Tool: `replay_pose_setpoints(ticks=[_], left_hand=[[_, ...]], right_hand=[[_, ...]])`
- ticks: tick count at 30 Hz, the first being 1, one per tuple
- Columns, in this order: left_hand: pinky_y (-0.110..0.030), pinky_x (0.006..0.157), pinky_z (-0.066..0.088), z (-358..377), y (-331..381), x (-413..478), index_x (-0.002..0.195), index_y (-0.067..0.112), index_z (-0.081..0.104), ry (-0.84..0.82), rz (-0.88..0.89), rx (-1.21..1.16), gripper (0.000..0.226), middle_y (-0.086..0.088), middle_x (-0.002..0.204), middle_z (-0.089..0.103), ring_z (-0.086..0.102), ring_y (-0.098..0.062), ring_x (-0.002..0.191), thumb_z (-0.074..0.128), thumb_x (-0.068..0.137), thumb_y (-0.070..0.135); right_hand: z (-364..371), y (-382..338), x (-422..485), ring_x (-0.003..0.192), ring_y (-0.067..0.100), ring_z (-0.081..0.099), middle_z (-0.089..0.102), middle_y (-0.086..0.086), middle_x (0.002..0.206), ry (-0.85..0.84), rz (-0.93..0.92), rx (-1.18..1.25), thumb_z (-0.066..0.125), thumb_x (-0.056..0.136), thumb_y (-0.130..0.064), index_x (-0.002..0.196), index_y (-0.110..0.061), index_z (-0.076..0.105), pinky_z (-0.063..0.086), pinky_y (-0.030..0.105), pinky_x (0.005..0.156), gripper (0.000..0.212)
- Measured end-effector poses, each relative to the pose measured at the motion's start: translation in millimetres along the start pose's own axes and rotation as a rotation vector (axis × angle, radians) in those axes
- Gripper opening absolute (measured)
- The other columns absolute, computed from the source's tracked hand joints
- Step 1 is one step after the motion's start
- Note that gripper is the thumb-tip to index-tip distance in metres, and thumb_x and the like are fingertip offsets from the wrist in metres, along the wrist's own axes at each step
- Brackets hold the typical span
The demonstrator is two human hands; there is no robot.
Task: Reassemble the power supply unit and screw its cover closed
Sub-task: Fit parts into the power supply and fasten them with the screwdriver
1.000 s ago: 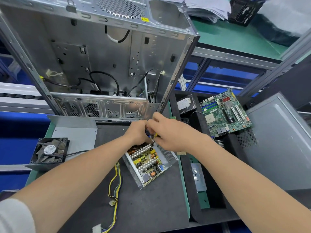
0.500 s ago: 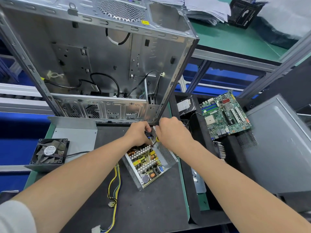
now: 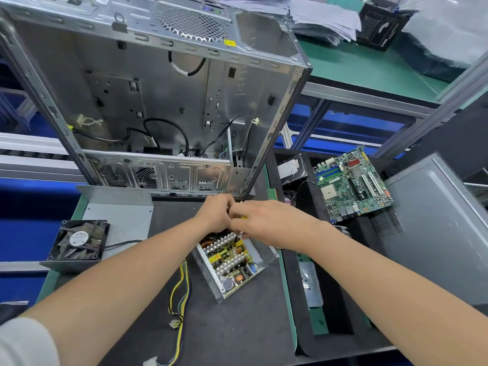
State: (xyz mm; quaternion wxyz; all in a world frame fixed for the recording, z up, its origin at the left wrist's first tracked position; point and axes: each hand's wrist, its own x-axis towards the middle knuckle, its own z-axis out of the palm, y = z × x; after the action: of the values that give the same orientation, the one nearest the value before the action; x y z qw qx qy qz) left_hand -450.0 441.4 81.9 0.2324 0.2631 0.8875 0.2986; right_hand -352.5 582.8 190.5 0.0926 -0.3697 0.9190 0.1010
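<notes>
Pale sleeve [image 3: 23, 342] — left arm [image 3: 118, 286], bare forearms

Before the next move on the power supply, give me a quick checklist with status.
1. The board sits in the power supply: ok.
2. Cover on: not ok; the box is open, and a grey plate, likely the cover, lies to the left.
3. The fan off that plate: not ok; it sits on it.
4. The yellow wires clear of the box rim: cannot tell.
5. What the left hand and right hand hold: cannot tell; a yellow bit shows between them.
</notes>
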Motion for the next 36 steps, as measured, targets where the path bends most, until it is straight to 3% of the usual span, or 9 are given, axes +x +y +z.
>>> replay_pose_setpoints(ticks=[4, 8, 11, 15, 19, 23, 27, 30, 36], left_hand=[[-0.022, 0.060, 0.033, 2, -1, 1, 0.093, 0.022, 0.058, 0.009, -0.023, -0.064, 0.035, 0.008, 0.090, 0.058, 0.052, -0.015, 0.087, 0.087, 0.074, 0.016], [-0.027, 0.075, 0.040, 4, -1, 3, 0.106, 0.017, 0.065, 0.019, -0.067, -0.082, 0.049, 0.000, 0.106, 0.065, 0.056, -0.019, 0.097, 0.095, 0.068, 0.024], [-0.027, 0.077, 0.042, 4, -2, 3, 0.105, 0.019, 0.064, 0.014, -0.074, -0.085, 0.049, -0.002, 0.113, 0.067, 0.058, -0.020, 0.099, 0.096, 0.068, 0.022], [-0.029, 0.081, 0.045, 5, -2, 2, 0.106, 0.018, 0.067, 0.026, -0.084, -0.090, 0.049, -0.002, 0.115, 0.067, 0.060, -0.022, 0.107, 0.097, 0.067, 0.021], [-0.030, 0.075, 0.045, 5, -2, 3, 0.102, 0.019, 0.063, 0.023, -0.068, -0.072, 0.047, -0.003, 0.111, 0.067, 0.059, -0.021, 0.098, 0.096, 0.068, 0.021], [-0.036, 0.084, 0.050, 5, -1, 3, 0.110, 0.013, 0.067, 0.021, -0.037, -0.028, 0.051, -0.002, 0.109, 0.068, 0.061, -0.023, 0.100, 0.095, 0.068, 0.022], [-0.026, 0.062, 0.035, 3, 0, 3, 0.097, 0.017, 0.068, 0.008, -0.003, 0.041, 0.035, 0.004, 0.093, 0.065, 0.057, -0.018, 0.087, 0.090, 0.071, 0.026], [-0.022, 0.056, 0.033, 3, -1, 3, 0.087, 0.021, 0.060, 0.008, 0.002, 0.035, 0.030, 0.007, 0.085, 0.060, 0.055, -0.018, 0.085, 0.086, 0.073, 0.024], [-0.030, 0.073, 0.043, 6, -2, 4, 0.106, 0.015, 0.068, 0.025, -0.057, -0.049, 0.050, 0.001, 0.101, 0.067, 0.059, -0.020, 0.094, 0.096, 0.066, 0.024]], right_hand=[[-4, -1, 0, 0.086, 0.032, 0.060, 0.057, 0.010, 0.101, -0.025, 0.082, 0.076, 0.062, 0.078, 0.012, 0.111, -0.004, 0.062, 0.047, 0.042, 0.056, 0.036], [-4, -5, 10, 0.089, 0.035, 0.064, 0.059, 0.008, 0.098, -0.001, 0.322, 0.059, 0.056, 0.101, -0.021, 0.123, -0.010, 0.059, 0.036, 0.037, 0.063, 0.025], [1, -11, 14, 0.090, 0.041, 0.064, 0.049, 0.010, 0.081, 0.088, 0.615, 0.192, 0.049, 0.106, -0.038, 0.110, -0.008, 0.061, 0.032, 0.036, 0.062, 0.033], [7, -15, 18, 0.092, 0.041, 0.064, 0.058, 0.017, 0.093, 0.100, 0.902, 0.317, 0.047, 0.106, -0.048, 0.100, -0.005, 0.063, 0.037, 0.036, 0.066, 0.046], [4, -18, 12, 0.088, 0.039, 0.064, 0.052, 0.011, 0.088, 0.086, 0.790, 0.248, 0.043, 0.107, -0.048, 0.106, -0.011, 0.057, 0.035, 0.037, 0.062, 0.040], [-12, -9, 2, 0.077, 0.032, 0.057, 0.040, 0.008, 0.117, -0.035, 0.397, 0.127, 0.057, 0.098, -0.017, 0.125, -0.015, 0.043, 0.038, 0.039, 0.054, 0.031], [-19, -3, 0, 0.101, 0.027, 0.055, 0.048, 0.009, 0.122, -0.125, 0.136, 0.015, 0.060, 0.085, 0.011, 0.127, -0.008, 0.052, 0.046, 0.038, 0.060, 0.047], [-15, -3, 0, 0.100, 0.029, 0.058, 0.052, 0.009, 0.118, -0.119, 0.114, 0.013, 0.060, 0.080, 0.014, 0.126, -0.006, 0.053, 0.042, 0.037, 0.060, 0.050], [-11, -7, 11, 0.089, 0.034, 0.062, 0.054, 0.007, 0.099, -0.042, 0.363, 0.090, 0.059, 0.096, -0.014, 0.124, -0.012, 0.056, 0.035, 0.035, 0.064, 0.028]])
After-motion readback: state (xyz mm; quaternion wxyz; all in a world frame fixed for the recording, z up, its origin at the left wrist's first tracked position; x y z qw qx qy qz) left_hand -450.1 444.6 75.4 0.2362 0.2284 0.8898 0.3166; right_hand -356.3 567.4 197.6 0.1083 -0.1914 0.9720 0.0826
